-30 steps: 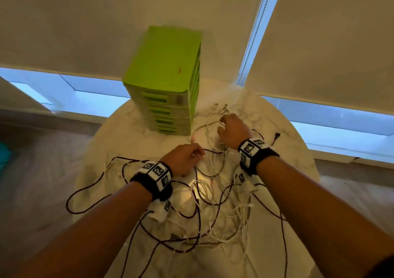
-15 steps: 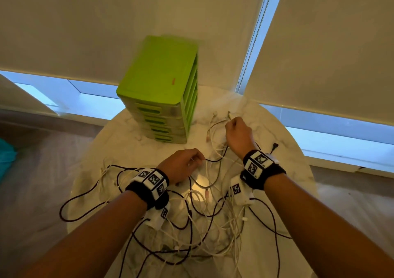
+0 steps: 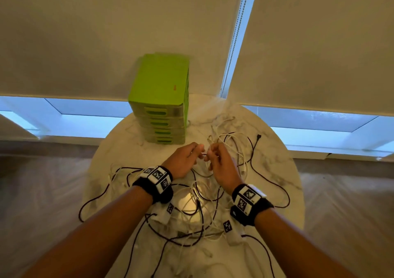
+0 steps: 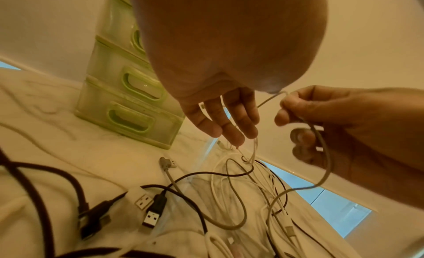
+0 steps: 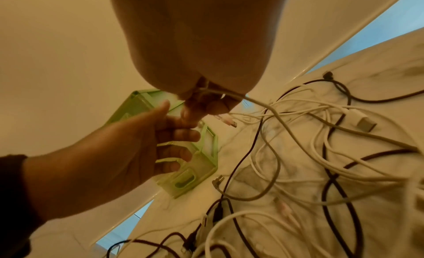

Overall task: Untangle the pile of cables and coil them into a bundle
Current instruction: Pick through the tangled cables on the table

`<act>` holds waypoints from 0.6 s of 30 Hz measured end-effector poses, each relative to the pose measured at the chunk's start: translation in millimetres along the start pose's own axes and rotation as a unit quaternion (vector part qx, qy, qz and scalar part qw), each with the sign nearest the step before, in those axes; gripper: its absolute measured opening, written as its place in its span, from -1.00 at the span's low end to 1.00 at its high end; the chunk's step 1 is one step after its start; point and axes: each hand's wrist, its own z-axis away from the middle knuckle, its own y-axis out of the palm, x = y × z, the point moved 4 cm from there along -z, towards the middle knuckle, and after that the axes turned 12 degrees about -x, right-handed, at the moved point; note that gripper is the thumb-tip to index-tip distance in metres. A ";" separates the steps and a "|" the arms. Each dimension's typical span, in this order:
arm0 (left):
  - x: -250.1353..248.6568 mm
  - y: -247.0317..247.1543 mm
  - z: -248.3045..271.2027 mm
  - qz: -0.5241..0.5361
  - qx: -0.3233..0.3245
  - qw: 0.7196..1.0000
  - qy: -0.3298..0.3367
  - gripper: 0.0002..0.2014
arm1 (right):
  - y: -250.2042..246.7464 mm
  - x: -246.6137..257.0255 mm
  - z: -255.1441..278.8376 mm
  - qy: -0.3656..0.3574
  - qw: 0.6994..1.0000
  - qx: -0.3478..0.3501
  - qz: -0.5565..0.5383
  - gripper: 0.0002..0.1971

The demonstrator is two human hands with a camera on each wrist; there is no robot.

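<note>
**Grey cable lifted from the tangle**

A grey cable point(image 4: 321, 145) is pinched in the curled fingers of the right hand point(image 3: 221, 166), raised above the pile of cables point(image 3: 198, 209) spread over the round marble table point(image 3: 277, 166). The left hand point(image 3: 183, 162) is held just beside it, fingers loosely extended; a thin white cable point(image 4: 253, 149) is touched by its fingertips. A green drawer unit point(image 3: 162, 98) stands behind.
</note>
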 end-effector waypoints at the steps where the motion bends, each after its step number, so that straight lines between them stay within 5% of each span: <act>1: -0.5 -4.2 2.0 0.023 -0.009 1.000 -0.014 -0.60 | 3.9 1.3 8.2 -0.010 0.999 0.024 0.018 -0.93; 6: 4.9 -17.3 0.6 0.028 -0.014 0.999 -0.026 -0.90 | 22.2 0.7 42.7 -0.046 0.983 0.146 0.103 -0.93; 9: 11.4 -17.3 0.4 0.013 0.001 0.998 -0.065 -0.84 | 24.1 3.4 48.5 -0.068 0.978 0.155 0.120 -0.93; 15: 9.3 -29.7 -3.2 0.164 -0.034 0.975 -0.146 -0.71 | 30.4 -15.2 40.9 -0.039 0.961 0.211 0.172 -0.92; 18: 9.7 -37.7 -4.3 0.264 -0.033 0.942 -0.202 -0.92 | 25.4 -26.4 27.6 -0.036 0.961 0.186 0.200 -0.86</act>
